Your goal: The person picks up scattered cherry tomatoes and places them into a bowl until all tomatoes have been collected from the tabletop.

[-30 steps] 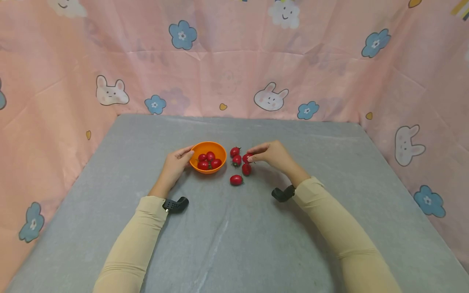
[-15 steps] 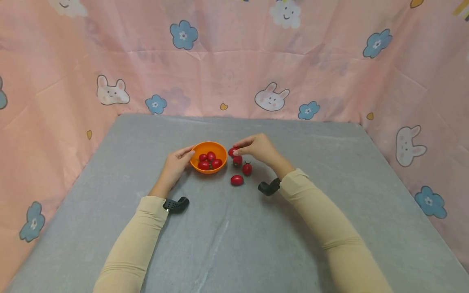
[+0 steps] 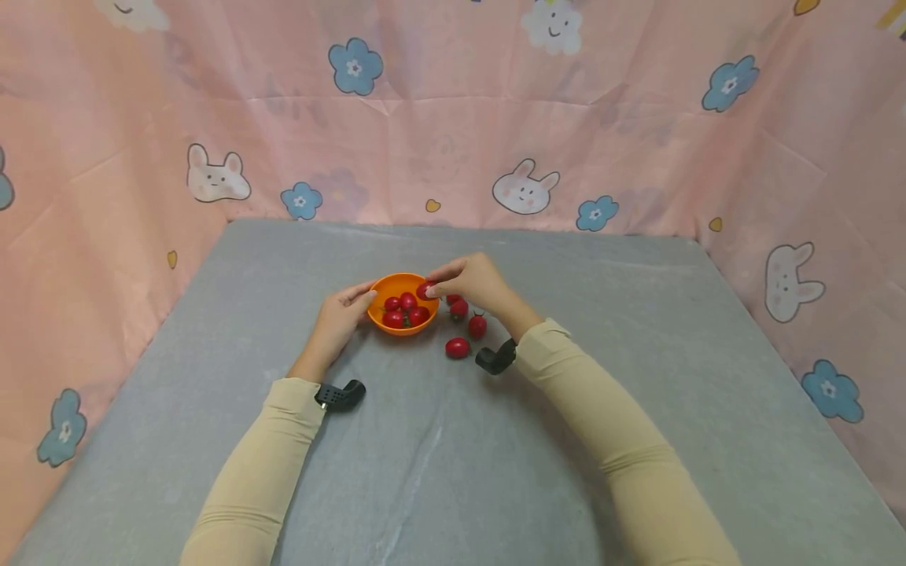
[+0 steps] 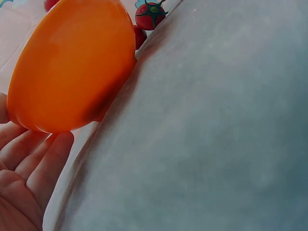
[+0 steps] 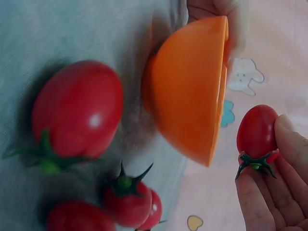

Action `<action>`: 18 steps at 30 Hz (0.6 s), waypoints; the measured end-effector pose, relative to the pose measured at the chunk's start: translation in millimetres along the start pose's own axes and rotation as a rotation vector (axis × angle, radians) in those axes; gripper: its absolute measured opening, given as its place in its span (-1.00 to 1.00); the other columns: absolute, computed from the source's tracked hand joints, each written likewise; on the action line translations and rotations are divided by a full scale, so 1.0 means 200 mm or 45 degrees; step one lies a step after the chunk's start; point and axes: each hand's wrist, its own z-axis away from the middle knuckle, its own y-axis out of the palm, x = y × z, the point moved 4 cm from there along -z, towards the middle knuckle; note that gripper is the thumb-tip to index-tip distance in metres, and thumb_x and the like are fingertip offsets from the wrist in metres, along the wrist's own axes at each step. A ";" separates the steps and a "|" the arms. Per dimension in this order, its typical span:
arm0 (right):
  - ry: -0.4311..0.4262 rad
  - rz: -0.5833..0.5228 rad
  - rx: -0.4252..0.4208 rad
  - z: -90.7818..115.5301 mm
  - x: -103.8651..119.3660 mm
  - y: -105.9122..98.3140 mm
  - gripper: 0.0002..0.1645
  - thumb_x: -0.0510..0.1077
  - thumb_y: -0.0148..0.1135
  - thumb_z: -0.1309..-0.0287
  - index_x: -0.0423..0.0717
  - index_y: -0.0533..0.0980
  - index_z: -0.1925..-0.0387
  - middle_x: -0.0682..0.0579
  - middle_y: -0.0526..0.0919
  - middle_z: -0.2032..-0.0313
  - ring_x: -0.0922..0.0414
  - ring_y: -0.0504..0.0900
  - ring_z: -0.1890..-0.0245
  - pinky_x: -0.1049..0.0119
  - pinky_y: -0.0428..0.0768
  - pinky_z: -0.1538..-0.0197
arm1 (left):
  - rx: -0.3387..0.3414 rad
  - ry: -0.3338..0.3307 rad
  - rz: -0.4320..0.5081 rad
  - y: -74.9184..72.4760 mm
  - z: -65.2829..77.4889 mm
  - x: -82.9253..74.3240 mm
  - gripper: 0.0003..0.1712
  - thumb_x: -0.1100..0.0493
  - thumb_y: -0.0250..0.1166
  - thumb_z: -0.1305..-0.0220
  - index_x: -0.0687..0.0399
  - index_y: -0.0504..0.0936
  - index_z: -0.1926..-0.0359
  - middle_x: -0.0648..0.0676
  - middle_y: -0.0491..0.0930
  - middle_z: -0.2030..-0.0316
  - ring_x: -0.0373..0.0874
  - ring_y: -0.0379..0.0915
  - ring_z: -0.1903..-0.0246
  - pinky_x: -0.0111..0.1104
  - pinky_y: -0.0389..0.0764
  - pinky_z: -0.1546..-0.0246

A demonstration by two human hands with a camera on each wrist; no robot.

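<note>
An orange bowl (image 3: 402,332) stands on the table with several red cherry tomatoes (image 3: 393,319) inside. My left hand (image 3: 338,326) grips its left side, thumb at the rim and fingers against the outer wall, as the left wrist view also shows. Over the bowl's right rim, my right hand (image 3: 473,284) pinches one cherry tomato (image 5: 256,130) between thumb and fingers, its green stem end visible in the right wrist view. Several loose tomatoes lie right of the bowl, among them one tomato (image 3: 457,347) nearest me and another tomato (image 3: 477,325); the right hand partly covers one at the back.
A grey cloth-like surface (image 3: 439,472) covers the table. Pink curtains (image 3: 425,126) with printed rabbits and flowers hang along its back and sides. Each wrist carries a black camera mount, one on the left wrist (image 3: 341,395) and one on the right wrist (image 3: 497,358).
The right hand has picked up a tomato from the loose group and carried it left to the bowl's right rim. The left hand and bowl stay in place.
</note>
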 end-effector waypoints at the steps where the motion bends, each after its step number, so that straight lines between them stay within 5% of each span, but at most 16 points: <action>1: -0.005 0.018 0.002 0.00 0.01 0.01 -0.64 0.03 0.54 -0.01 0.11 0.75 0.10 0.06 0.78 0.08 -0.03 0.64 0.03 0.15 0.55 -0.17 | 0.001 0.000 0.005 0.00 0.00 0.00 -0.49 0.00 0.17 -0.46 0.06 0.49 -0.34 0.14 0.50 -0.31 -0.07 0.51 -0.13 -0.60 0.59 0.18; 8: -0.041 0.096 0.010 -0.03 0.06 0.07 -0.64 0.06 0.53 -0.02 0.13 0.75 0.09 0.07 0.76 0.02 -0.03 0.57 0.15 0.34 0.51 0.22 | 0.003 -0.006 0.022 0.00 0.00 -0.01 -0.48 0.00 0.17 -0.46 0.07 0.48 -0.35 0.14 0.49 -0.31 -0.07 0.50 -0.17 -0.56 0.62 0.11; 18: -0.074 0.126 0.046 -0.04 0.12 0.16 -0.67 -0.02 0.53 -0.04 0.06 0.76 0.11 0.04 0.76 0.01 0.06 0.56 -0.13 0.16 0.56 -0.23 | 0.004 0.017 -0.010 0.00 0.00 0.00 -0.48 0.00 0.17 -0.46 0.07 0.49 -0.34 0.16 0.52 -0.29 -0.10 0.54 -0.09 -0.54 0.61 0.10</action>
